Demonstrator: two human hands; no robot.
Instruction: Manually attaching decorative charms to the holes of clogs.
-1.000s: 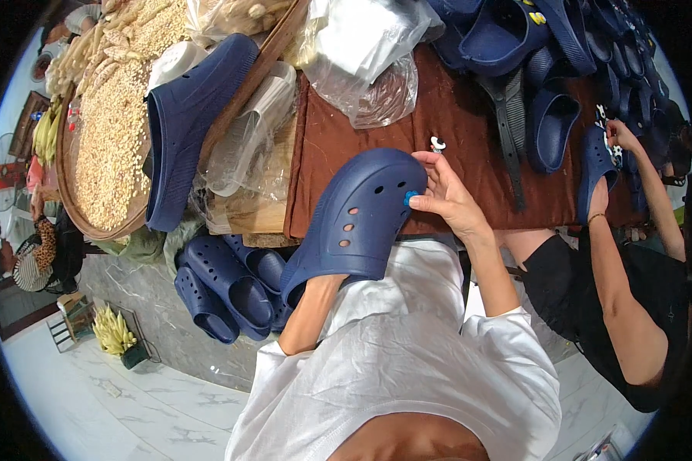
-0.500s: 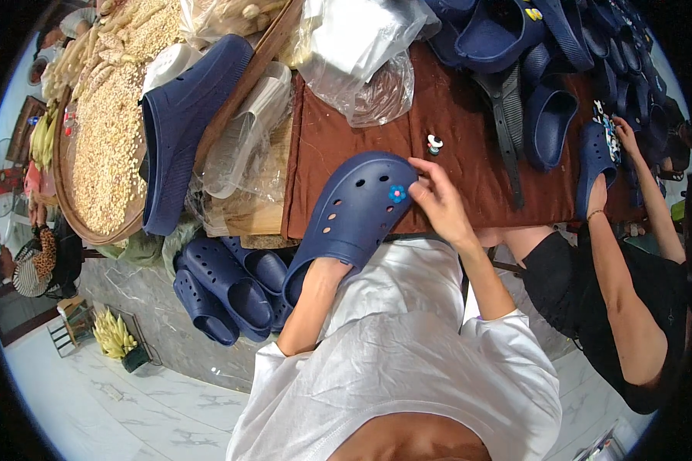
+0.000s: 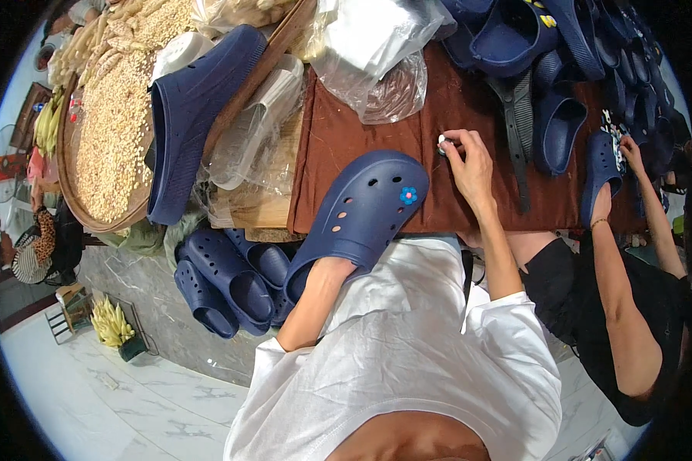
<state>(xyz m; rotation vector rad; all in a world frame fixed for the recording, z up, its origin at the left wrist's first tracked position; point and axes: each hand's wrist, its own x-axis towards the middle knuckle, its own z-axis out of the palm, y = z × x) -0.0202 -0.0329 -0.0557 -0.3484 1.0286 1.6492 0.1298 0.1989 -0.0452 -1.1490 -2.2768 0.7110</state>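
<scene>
A navy clog (image 3: 361,201) with round holes is held over my lap, its toe over the table edge. My left hand (image 3: 333,270) is pushed inside it through the heel opening, so the fingers are hidden. A blue flower charm (image 3: 408,195) with a pink centre sits in one of the holes near the toe. To the right of the clog, my right hand (image 3: 473,163) reaches over the brown cloth (image 3: 346,134), thumb and forefinger closed on a small white and dark shoe charm (image 3: 442,144). The fingers partly cover this charm.
Several navy clogs (image 3: 557,131) are heaped at the far right, and more (image 3: 227,276) hang below the table at left. Clear plastic bags (image 3: 392,84) lie at the back. A round tray of pale kernels (image 3: 111,138) stands left. At right, a co-worker's hand (image 3: 630,154) handles another clog.
My right hand has left the clog's toe, moved right and away from me, and taken hold of the small charm on the cloth. The clog stays on my left hand.
</scene>
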